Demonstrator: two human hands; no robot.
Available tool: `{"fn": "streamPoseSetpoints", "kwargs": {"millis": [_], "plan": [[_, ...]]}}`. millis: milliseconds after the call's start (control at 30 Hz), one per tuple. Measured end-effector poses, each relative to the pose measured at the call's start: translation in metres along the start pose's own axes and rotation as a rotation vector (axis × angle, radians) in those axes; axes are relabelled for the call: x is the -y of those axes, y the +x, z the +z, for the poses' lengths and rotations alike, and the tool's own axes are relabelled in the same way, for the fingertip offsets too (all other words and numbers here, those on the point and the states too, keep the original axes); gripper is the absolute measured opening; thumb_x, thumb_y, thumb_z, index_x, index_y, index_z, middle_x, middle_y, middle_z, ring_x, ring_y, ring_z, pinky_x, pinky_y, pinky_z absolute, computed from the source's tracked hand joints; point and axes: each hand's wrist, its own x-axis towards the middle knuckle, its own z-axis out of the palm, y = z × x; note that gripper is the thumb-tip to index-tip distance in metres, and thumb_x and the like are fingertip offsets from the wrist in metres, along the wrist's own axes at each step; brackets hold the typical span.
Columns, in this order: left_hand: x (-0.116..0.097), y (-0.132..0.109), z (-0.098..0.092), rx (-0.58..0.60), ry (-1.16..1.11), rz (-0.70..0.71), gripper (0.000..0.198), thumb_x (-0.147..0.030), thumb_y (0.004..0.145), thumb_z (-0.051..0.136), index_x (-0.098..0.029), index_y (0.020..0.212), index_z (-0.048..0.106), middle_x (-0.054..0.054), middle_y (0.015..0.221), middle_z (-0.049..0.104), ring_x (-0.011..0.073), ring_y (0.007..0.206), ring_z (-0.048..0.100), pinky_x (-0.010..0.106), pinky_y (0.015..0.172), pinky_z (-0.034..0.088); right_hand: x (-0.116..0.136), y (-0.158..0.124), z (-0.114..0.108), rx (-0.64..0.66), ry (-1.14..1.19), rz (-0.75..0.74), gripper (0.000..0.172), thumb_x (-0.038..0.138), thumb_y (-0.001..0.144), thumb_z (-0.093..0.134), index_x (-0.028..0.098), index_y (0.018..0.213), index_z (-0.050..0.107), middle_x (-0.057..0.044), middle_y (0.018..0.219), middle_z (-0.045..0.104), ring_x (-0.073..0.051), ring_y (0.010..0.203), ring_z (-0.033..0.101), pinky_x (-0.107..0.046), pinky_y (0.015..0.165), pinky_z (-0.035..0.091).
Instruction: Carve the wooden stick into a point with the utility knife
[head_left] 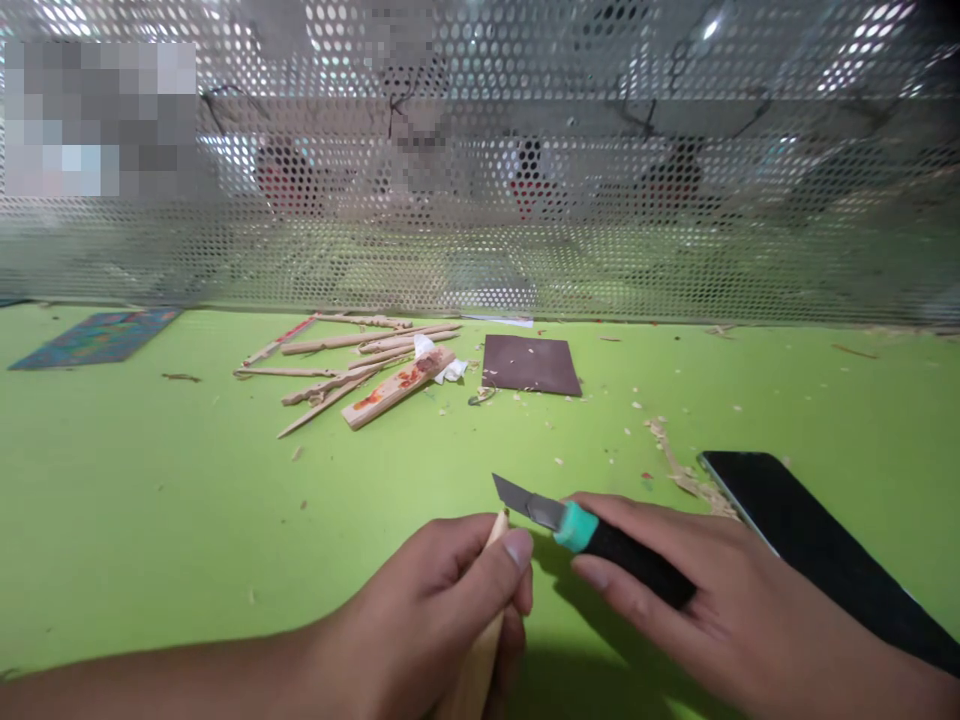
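Observation:
My left hand (450,590) is closed round a pale wooden stick (497,527), whose tip pokes out above my thumb. My right hand (720,610) grips a utility knife (592,535) with a black handle and a teal collar. Its grey blade points left and ends just above the stick's tip. Both hands hover low over the green table (150,500) near its front edge.
A pile of carved wooden sticks (352,365) and a flat stained piece lie at the back middle, beside a dark brown square sheet (530,364). A black phone (817,545) lies at the right. Wood shavings are scattered about. A perforated metal screen (480,200) closes the back.

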Motion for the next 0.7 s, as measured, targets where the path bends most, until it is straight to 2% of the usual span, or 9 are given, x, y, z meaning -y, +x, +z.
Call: {"fn": "streamPoseSetpoints", "kwargs": {"millis": [100, 200, 367, 533, 700], "plan": [[-0.0017, 0.0002, -0.0037, 0.051, 0.084, 0.042, 0.053, -0.07, 0.102, 0.055, -0.019, 0.087, 0.054, -0.003, 0.065, 0.056, 0.0113, 0.058, 0.051, 0.022, 0.057, 0.043, 0.0008, 0.0006, -0.0008, 0.038, 0.045, 0.006, 0.027, 0.044, 0.107, 0.053, 0.028, 0.107, 0.074, -0.003, 0.094, 0.084, -0.026, 0.087, 0.083, -0.034, 0.07, 0.067], [-0.0047, -0.0007, -0.0068, 0.056, 0.148, 0.086, 0.05, -0.066, 0.101, 0.061, -0.018, 0.089, 0.056, -0.003, 0.073, 0.051, 0.0121, 0.067, 0.046, 0.024, 0.061, 0.037, 0.0018, 0.0013, -0.0004, 0.059, 0.07, 0.005, 0.026, 0.044, 0.106, 0.055, 0.03, 0.112, 0.075, -0.002, 0.099, 0.084, -0.026, 0.091, 0.083, -0.035, 0.073, 0.067], [-0.009, -0.0015, -0.008, 0.093, 0.122, 0.064, 0.047, -0.061, 0.095, 0.073, -0.018, 0.085, 0.056, -0.003, 0.079, 0.047, 0.0137, 0.074, 0.042, 0.025, 0.067, 0.036, 0.0037, -0.001, 0.001, 0.149, 0.142, -0.035, 0.027, 0.046, 0.105, 0.059, 0.032, 0.121, 0.076, 0.0, 0.105, 0.085, -0.023, 0.094, 0.083, -0.03, 0.076, 0.066], [-0.0056, 0.0003, -0.005, 0.054, 0.128, 0.037, 0.05, -0.063, 0.095, 0.07, -0.019, 0.077, 0.054, -0.004, 0.068, 0.045, 0.0125, 0.064, 0.04, 0.024, 0.058, 0.033, -0.0007, -0.0035, 0.0054, 0.108, 0.073, -0.051, 0.037, 0.045, 0.105, 0.059, 0.027, 0.134, 0.073, -0.004, 0.113, 0.085, -0.025, 0.097, 0.084, -0.035, 0.081, 0.068], [-0.0014, -0.0002, -0.0018, -0.011, 0.12, -0.01, 0.052, -0.067, 0.095, 0.068, -0.019, 0.078, 0.056, -0.005, 0.06, 0.047, 0.01, 0.053, 0.04, 0.02, 0.048, 0.033, -0.0046, 0.0004, 0.0063, 0.03, 0.03, 0.002, 0.033, 0.046, 0.107, 0.053, 0.027, 0.12, 0.077, -0.007, 0.109, 0.086, -0.029, 0.094, 0.084, -0.037, 0.073, 0.069]]}}
